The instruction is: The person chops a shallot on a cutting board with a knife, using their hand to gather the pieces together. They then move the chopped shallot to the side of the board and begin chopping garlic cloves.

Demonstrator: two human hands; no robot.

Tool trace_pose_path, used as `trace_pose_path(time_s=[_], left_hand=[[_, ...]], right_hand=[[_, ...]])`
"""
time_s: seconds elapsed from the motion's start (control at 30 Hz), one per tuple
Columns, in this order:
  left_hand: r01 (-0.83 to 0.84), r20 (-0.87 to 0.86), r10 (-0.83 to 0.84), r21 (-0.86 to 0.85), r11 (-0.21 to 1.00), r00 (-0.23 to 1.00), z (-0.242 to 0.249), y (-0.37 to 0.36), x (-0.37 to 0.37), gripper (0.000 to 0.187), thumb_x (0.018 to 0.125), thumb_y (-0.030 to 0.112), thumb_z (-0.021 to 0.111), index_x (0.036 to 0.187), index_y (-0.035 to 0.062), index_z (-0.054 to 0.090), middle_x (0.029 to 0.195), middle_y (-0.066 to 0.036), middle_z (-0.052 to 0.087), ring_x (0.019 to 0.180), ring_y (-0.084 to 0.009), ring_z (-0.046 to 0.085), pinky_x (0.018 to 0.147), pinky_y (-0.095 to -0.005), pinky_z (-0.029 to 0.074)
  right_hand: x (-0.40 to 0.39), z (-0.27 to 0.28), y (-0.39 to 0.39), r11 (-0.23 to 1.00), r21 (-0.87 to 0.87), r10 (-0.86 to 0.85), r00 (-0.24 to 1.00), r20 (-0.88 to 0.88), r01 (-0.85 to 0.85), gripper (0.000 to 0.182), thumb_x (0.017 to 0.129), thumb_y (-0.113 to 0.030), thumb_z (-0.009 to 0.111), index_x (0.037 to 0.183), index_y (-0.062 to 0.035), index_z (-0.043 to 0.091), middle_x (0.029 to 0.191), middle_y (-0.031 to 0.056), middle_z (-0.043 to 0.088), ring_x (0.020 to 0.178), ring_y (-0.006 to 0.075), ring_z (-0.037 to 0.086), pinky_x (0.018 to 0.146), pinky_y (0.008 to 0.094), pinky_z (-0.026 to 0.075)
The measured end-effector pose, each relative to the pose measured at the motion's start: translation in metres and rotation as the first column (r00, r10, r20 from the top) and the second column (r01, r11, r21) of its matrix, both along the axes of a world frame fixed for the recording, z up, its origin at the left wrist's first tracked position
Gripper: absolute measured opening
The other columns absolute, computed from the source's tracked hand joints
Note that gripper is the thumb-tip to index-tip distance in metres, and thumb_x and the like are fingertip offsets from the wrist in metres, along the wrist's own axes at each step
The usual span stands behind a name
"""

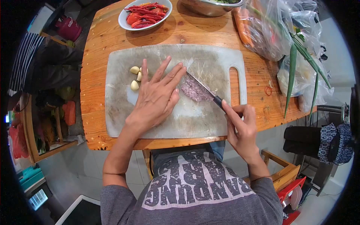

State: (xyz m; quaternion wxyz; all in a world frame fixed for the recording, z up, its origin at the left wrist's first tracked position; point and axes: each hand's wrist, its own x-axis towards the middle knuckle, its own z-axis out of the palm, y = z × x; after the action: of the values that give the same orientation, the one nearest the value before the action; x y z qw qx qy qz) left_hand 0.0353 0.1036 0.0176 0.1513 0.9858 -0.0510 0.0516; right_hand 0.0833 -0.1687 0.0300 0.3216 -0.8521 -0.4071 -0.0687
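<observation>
Knife (202,85): narrow blade, black handle, gripped in the right hand (242,129). Blade lies diagonally, tip end at the fingertips of the left hand (157,90), edge alongside the minced pile (195,91). Minced pile: fine, pale purple pieces, loosely heaped. Garlic cloves (135,85): peeled, pale yellow, whole, loosely grouped beside the spread left hand. Cutting board (202,129): light grey, stained, flat on the wooden counter (95,108), slotted handle at the right end.

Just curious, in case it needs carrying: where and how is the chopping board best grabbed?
On the chopping board, probably the slim handle bar at its right end, from the right: the long slot beside it lets fingers curl around.
</observation>
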Motion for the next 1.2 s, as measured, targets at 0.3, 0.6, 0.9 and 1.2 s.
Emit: trace_pose_path(time_s=[0.3,0.6,0.9,1.2], left_hand=[[-0.011,0.09,0.011,0.0,1.0,0.996,-0.002,0.007,-0.002,0.057,0.095,0.014,0.048,0.151,0.0061,0.046,0.157,-0.007,0.048,0.154,-0.0296,0.027,0.125,-0.0636,-0.002],[-0.001,0.007,0.001,0.008,1.0,1.0,0.001,0.01,-0.006,0.063,0.096,0.01,0.046,0.158,0.0109,0.038,0.161,-0.003,0.043,0.156,-0.0281,0.023,0.126,-0.0604,-0.006],[-0.012,0.017,0.013,-0.025,1.0,1.0,-0.001,0.01,-0.009,0.06,0.097,0.012,0.044,0.158,0.0115,0.039,0.16,-0.004,0.045,0.156,-0.0267,0.022,0.126,-0.0604,-0.005],[0.001,0.007,-0.001,-0.052,0.999,1.0,-0.003,0.014,-0.014,0.061,0.097,0.01,0.044,0.157,0.0122,0.04,0.16,-0.004,0.045,0.156,-0.0277,0.023,0.126,-0.0614,-0.005]], right_hand=[[-0.001,-0.007,0.006,1.0,0.02,-0.013,1.0,-0.004,0.013,0.058,0.073,0.014,0.068,0.128,-0.0048,0.071,0.089,0.0104,0.056,0.08,0.0258,0.05,0.069,0.0356,0.043],[-0.009,-0.004,0.011,0.998,0.057,0.029,0.999,0.014,-0.03,0.056,0.074,0.014,0.07,0.127,-0.0028,0.071,0.087,0.0102,0.056,0.08,0.0265,0.051,0.067,0.0356,0.041],[-0.012,0.0,0.014,0.996,0.091,-0.005,1.0,-0.012,0.006,0.051,0.076,0.01,0.074,0.126,-0.0028,0.072,0.087,0.0096,0.057,0.079,0.0242,0.051,0.068,0.0358,0.041],[-0.031,-0.005,0.024,0.987,0.151,0.041,0.998,0.047,-0.048,0.047,0.075,0.008,0.077,0.121,-0.0038,0.075,0.086,0.0087,0.061,0.076,0.0231,0.052,0.065,0.0343,0.042]])
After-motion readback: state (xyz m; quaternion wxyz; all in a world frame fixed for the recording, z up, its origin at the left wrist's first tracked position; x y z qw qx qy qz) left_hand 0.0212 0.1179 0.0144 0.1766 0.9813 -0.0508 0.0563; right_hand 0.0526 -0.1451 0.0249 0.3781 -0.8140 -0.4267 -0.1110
